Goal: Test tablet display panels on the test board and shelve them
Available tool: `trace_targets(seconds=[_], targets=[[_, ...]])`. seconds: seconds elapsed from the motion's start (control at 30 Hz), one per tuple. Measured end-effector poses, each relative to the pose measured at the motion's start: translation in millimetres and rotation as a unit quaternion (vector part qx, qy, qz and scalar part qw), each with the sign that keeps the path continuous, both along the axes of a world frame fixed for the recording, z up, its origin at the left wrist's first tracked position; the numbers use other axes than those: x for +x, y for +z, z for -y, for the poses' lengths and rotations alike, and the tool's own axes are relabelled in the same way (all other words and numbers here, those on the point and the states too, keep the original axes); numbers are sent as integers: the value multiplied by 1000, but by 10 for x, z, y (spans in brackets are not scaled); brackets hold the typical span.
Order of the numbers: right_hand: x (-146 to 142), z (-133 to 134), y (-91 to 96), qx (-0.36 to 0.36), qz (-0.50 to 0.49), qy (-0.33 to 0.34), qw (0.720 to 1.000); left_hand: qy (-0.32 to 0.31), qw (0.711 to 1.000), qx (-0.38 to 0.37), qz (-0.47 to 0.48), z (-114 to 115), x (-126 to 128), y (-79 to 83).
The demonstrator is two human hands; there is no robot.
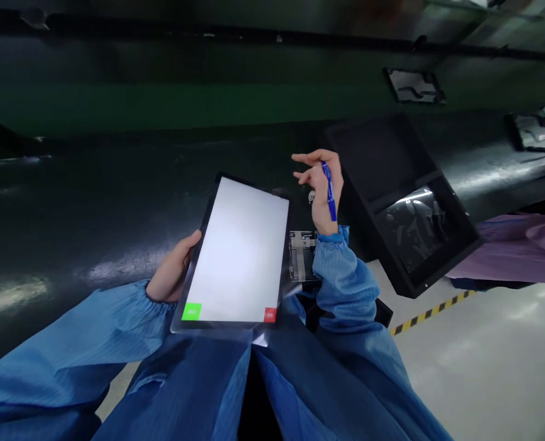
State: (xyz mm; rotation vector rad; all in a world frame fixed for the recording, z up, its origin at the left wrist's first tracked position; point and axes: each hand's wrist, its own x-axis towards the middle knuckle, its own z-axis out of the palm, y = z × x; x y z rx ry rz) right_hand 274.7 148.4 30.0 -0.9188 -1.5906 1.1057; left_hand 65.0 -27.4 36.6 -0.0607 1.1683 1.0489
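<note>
My left hand grips the left edge of a tablet, thumb on the dark bezel. The tablet is tilted above my lap, its screen lit plain white with a green block at the lower left and a red one at the lower right. Right of its upper corner is my right hand, raised and apart from the screen. A blue pen is tucked along that hand while some fingers point left. Below the right hand lies a flat device with visible inner parts, partly hidden by the tablet and my sleeve.
A black tray with a glossy, film-like sheet is to the right. Open device parts lie farther back, one on the green surface and another at far right. A person's purple sleeve enters from the right.
</note>
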Motion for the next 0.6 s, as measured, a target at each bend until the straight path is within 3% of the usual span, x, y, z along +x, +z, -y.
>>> trace_targets(seconds=[0.07, 0.17, 0.23, 0.3, 0.47, 0.6], targets=[[26, 150, 169, 80, 105, -4, 991, 4, 1000, -4, -4, 16, 4, -13], [-8, 407, 339, 190, 243, 168, 936, 23, 1000, -3, -12, 9, 23, -14], [-70, 564, 319, 214, 306, 279, 885, 29, 999, 1, -17, 5, 42, -6], [-127, 700, 185, 214, 344, 307, 861, 25, 1000, 9, -16, 7, 58, 8], [-117, 958, -227, 249, 315, 198, 894, 6, 1000, -18, -7, 3, 46, 3], [84, 1010, -109, 285, 250, 77, 922, 0, 1000, -29, -12, -1, -1, -35]])
